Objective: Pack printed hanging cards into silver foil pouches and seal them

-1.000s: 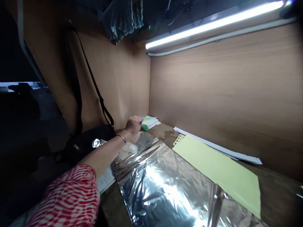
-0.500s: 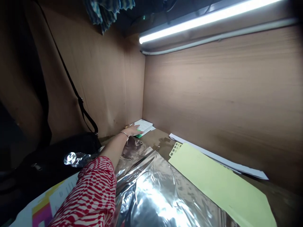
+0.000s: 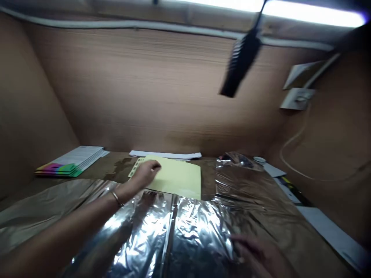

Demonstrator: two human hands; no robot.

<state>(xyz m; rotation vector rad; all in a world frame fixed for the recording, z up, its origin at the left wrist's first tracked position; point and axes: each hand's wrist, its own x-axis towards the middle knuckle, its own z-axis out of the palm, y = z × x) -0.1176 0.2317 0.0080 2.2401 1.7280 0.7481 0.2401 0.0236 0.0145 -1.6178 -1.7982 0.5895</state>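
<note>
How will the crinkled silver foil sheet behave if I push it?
Probably floppy: the crinkled silver foil sheet shows creases and folds, so a push likely bunches it. It looks thin, so likely light. The right hand, which seems to rest on it, may pin it.

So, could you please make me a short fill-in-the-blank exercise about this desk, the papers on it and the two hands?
1. The left hand rests on a sheet of paper that is ____ in colour.
2. The right hand lies on crinkled silver ____.
3. The stack of booklets with colourful edges lies to the ____ of that sheet.
Missing words: yellow; foil; left.
</note>
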